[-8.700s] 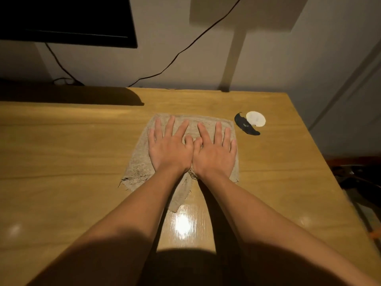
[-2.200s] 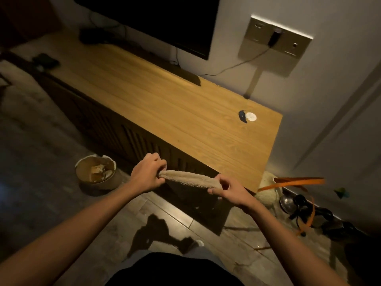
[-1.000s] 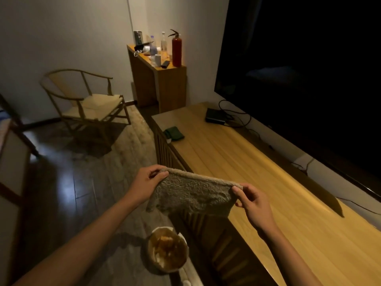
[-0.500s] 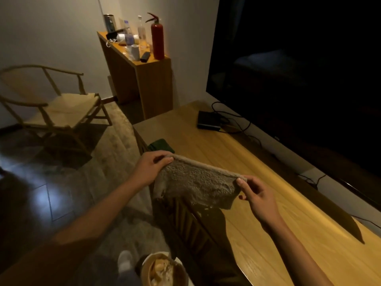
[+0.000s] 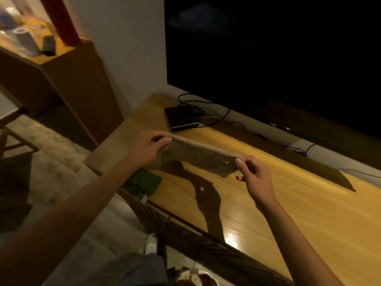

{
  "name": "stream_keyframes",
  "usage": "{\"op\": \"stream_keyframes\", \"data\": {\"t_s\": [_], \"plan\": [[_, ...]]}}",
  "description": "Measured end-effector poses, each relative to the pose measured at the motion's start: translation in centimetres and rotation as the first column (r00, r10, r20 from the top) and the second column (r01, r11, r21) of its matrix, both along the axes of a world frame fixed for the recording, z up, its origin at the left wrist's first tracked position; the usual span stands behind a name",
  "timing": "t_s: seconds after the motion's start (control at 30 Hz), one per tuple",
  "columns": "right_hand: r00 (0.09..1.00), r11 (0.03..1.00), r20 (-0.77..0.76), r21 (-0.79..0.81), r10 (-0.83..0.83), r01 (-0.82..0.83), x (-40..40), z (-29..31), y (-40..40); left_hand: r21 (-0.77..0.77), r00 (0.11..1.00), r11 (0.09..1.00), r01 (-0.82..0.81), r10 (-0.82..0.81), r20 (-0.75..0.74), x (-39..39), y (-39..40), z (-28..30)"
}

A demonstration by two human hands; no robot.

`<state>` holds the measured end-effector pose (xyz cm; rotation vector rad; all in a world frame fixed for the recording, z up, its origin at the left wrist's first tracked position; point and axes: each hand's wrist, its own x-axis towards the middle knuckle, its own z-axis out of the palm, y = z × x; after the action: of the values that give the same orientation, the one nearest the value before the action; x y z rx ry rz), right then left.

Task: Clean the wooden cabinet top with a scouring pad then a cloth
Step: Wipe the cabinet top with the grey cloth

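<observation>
At the far left, a tall wooden side cabinet [image 5: 68,79] is standing against the wall, carrying a blurred red cylinder [image 5: 61,21] and some small items too smeared to name. Moving right, the left hand [image 5: 147,150] is pinching the left end of the cloth [image 5: 195,156], fingers curled over its top edge. Just below that forearm, a dark green scouring pad [image 5: 144,180] is lying on the desk [image 5: 309,213] near its front left corner. The cloth is hanging stretched between the two hands, held in the air just above the desk's wooden top and casting a long shadow across it; it is not touching the surface. Behind it, a flat black box [image 5: 180,118] is sitting on the desk with cables trailing off toward the wall. Further right, the right hand [image 5: 254,178] is gripping the cloth's right end between thumb and fingertips, the other fingers loosely curled. Above and behind, a large dark screen [image 5: 278,58] is filling the wall. At the bottom edge, part of a round container [image 5: 193,278] is showing on the floor.
</observation>
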<state>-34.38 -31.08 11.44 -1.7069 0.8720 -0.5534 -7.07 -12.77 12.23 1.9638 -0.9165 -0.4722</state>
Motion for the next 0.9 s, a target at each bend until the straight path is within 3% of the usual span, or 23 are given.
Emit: {"op": "stream_keyframes", "data": {"t_s": [0.2,0.4,0.7,0.9], "plan": [[0.993,0.993,-0.047,0.031,-0.113,0.114,4.9,-1.6,4.0,0.076,0.978,0.975,0.207,-0.207,-0.01,8.1,1.2,-1.7],[0.975,0.987,-0.181,0.062,-0.132,0.145,9.8,-4.4,4.1,0.189,0.96,0.943,0.273,-0.28,0.012,13.2,0.3,-5.5],[0.903,0.949,-0.352,0.103,-0.246,0.299,17.1,-12.9,-2.0,0.353,0.985,0.92,0.167,-0.142,-0.096,18.6,-7.0,-13.5],[0.822,0.91,-0.442,0.027,-0.36,0.413,19.9,-18.5,-4.9,0.494,0.992,0.862,0.116,-0.122,-0.019,20.9,-10.6,-18.6]]}}
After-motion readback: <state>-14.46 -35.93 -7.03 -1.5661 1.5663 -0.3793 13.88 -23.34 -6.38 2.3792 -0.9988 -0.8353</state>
